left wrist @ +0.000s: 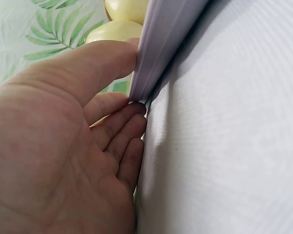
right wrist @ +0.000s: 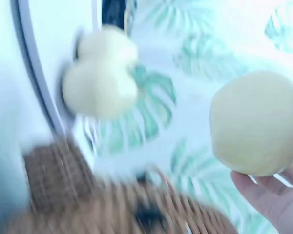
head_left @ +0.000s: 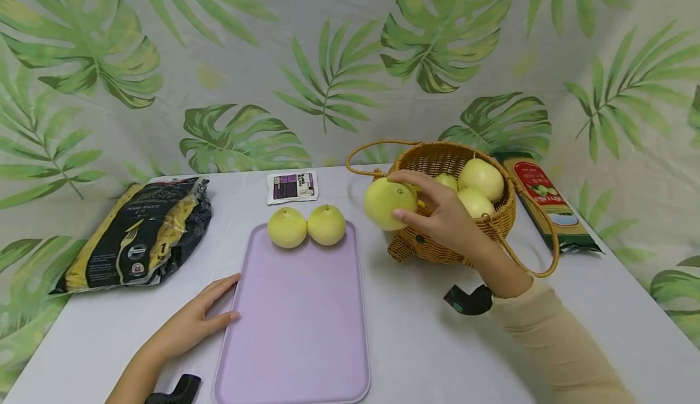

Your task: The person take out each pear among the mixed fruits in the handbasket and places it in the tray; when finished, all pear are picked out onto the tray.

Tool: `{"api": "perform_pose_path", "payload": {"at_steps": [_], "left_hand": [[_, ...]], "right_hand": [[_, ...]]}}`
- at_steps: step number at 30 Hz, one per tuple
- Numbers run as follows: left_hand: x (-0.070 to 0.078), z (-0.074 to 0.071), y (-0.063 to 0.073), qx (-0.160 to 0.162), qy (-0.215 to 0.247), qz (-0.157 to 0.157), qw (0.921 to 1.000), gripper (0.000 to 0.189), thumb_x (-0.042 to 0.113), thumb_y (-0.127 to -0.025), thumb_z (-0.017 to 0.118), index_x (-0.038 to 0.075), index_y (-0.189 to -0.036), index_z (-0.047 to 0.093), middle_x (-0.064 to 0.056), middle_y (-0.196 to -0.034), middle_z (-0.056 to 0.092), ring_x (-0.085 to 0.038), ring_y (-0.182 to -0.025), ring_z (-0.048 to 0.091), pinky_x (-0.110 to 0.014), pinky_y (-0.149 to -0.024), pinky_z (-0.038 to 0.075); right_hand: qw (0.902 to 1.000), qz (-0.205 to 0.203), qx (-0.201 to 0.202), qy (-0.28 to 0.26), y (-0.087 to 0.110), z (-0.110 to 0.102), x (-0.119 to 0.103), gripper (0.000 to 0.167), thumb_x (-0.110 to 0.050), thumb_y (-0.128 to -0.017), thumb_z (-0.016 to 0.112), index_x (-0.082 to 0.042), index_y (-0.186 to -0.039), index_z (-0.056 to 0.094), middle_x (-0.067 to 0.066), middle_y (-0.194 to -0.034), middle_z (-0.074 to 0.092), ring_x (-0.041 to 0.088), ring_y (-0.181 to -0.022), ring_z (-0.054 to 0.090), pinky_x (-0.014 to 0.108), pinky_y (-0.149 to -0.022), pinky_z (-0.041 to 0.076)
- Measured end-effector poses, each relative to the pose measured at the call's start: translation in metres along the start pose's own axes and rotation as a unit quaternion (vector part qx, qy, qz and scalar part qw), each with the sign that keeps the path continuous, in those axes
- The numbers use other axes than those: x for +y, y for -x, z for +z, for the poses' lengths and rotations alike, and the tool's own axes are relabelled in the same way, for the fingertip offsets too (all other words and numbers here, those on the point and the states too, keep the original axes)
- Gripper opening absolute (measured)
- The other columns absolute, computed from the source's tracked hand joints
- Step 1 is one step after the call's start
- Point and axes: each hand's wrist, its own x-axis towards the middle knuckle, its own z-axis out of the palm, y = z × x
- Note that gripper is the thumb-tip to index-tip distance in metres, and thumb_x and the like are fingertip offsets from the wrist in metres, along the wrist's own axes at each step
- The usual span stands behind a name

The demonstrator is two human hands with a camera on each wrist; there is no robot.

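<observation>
My right hand (head_left: 432, 206) holds a round yellow-green pear (head_left: 386, 204) between thumb and fingers, in front of the wicker basket (head_left: 504, 219). In the right wrist view this pear (right wrist: 256, 124) is raised well above the blurred basket (right wrist: 122, 209). More pears (head_left: 480, 180) lie inside the basket. Two others (head_left: 287, 228) sit side by side at the far end of the lilac tray (head_left: 298, 325). My left hand (head_left: 188, 319) rests at the tray's left edge; its thumb and fingertips touch the rim (left wrist: 154, 53) in the left wrist view.
A black and yellow bag of penne (head_left: 142, 234) lies at the left. Behind the tray is a small white and purple packet (head_left: 292, 187). A green and red package (head_left: 547, 200) lies right of the basket, whose looped handles (head_left: 552, 252) stick out sideways. A leaf-patterned cloth hangs behind.
</observation>
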Motion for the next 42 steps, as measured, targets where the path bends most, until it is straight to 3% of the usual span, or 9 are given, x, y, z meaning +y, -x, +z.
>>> {"api": "perform_pose_path", "payload": {"at_steps": [7, 15, 20, 29, 33, 38, 42], "left_hand": [[-0.002, 0.001, -0.001, 0.001, 0.006, 0.007, 1.0000, 0.065, 0.029, -0.085, 0.062, 0.013, -0.140, 0.032, -0.013, -0.139, 0.033, -0.036, -0.128, 0.023, -0.059, -0.096, 0.021], [-0.002, 0.000, -0.001, 0.003, -0.004, 0.001, 1.0000, 0.065, 0.032, -0.085, 0.062, 0.015, -0.141, 0.032, -0.011, -0.139, 0.033, -0.036, -0.128, 0.023, -0.057, -0.097, 0.021], [-0.001, 0.000, -0.002, 0.000, 0.006, 0.006, 1.0000, 0.065, 0.029, -0.085, 0.063, 0.014, -0.140, 0.032, -0.013, -0.138, 0.033, -0.036, -0.128, 0.023, -0.059, -0.096, 0.021], [0.000, 0.000, -0.001, 0.000, 0.008, 0.005, 1.0000, 0.065, 0.028, -0.085, 0.063, 0.013, -0.140, 0.032, -0.014, -0.138, 0.033, -0.037, -0.128, 0.023, -0.059, -0.097, 0.021], [-0.001, 0.000, -0.001, -0.001, 0.011, 0.006, 0.9999, 0.065, 0.028, -0.085, 0.062, 0.013, -0.140, 0.032, -0.013, -0.139, 0.033, -0.037, -0.128, 0.023, -0.060, -0.096, 0.020], [0.000, 0.000, -0.001, -0.002, 0.012, 0.006, 0.9999, 0.065, 0.028, -0.085, 0.062, 0.013, -0.140, 0.032, -0.013, -0.139, 0.033, -0.037, -0.128, 0.023, -0.060, -0.096, 0.020], [-0.001, 0.000, 0.000, -0.005, 0.011, 0.001, 0.9999, 0.065, 0.029, -0.085, 0.062, 0.013, -0.141, 0.031, -0.014, -0.139, 0.032, -0.038, -0.128, 0.022, -0.061, -0.096, 0.020]], "right_hand": [[0.9978, 0.008, -0.007, -0.066, -0.002, 0.056, -0.005, 0.048, 0.004, -0.076, 0.068, 0.001, -0.121, 0.051, 0.010, -0.122, 0.051, 0.022, -0.112, 0.047, 0.033, -0.089, 0.043], [0.9895, 0.078, 0.010, -0.121, -0.011, 0.115, -0.021, 0.043, 0.004, -0.078, 0.066, 0.005, -0.118, 0.051, 0.015, -0.122, 0.050, 0.023, -0.113, 0.046, 0.034, -0.088, 0.044], [0.9834, 0.130, -0.008, -0.127, -0.012, 0.142, -0.019, 0.042, 0.000, -0.080, 0.066, 0.005, -0.119, 0.051, 0.016, -0.123, 0.049, 0.022, -0.113, 0.045, 0.031, -0.088, 0.044], [0.9730, 0.196, -0.040, -0.115, -0.011, 0.161, -0.005, 0.042, -0.005, -0.081, 0.066, 0.001, -0.121, 0.052, 0.012, -0.123, 0.051, 0.016, -0.099, 0.050, 0.032, -0.077, 0.047], [0.9677, 0.217, -0.049, -0.118, -0.009, 0.165, 0.000, 0.043, -0.004, -0.081, 0.066, 0.002, -0.121, 0.052, 0.012, -0.123, 0.051, 0.018, -0.101, 0.050, 0.030, -0.077, 0.047], [0.9663, 0.220, -0.063, -0.117, -0.004, 0.173, 0.023, 0.046, -0.011, -0.079, 0.069, -0.009, -0.123, 0.053, 0.004, -0.124, 0.051, 0.013, -0.102, 0.050, 0.026, -0.080, 0.045], [0.9693, 0.201, -0.111, -0.088, -0.002, 0.174, 0.036, 0.057, -0.011, -0.076, 0.072, -0.017, -0.128, 0.049, -0.001, -0.128, 0.046, 0.010, -0.108, 0.045, 0.027, -0.090, 0.039]]}}
